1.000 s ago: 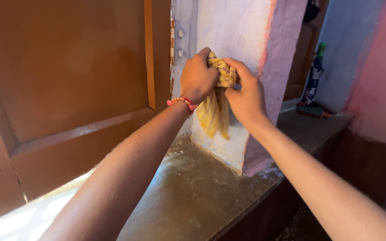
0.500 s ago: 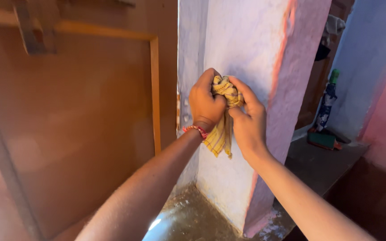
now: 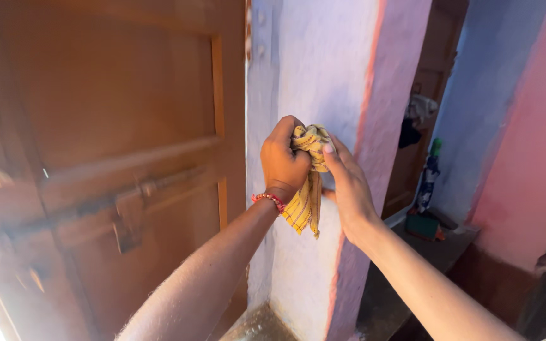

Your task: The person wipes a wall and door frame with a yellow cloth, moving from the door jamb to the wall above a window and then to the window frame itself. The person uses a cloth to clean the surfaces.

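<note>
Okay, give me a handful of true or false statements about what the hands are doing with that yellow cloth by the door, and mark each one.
1. Both hands grip the yellow checked cloth. True: the left hand and the right hand close on its bunched top.
2. The cloth lies flat on the floor. False: it hangs from the hands in front of the pale lilac wall pillar.
3. A red beaded bracelet sits on the left wrist. True.
4. The brown panelled wooden door stands to the right of the pillar. False: it is on the left.
5. The hands wear gloves. False: they are bare.
</note>
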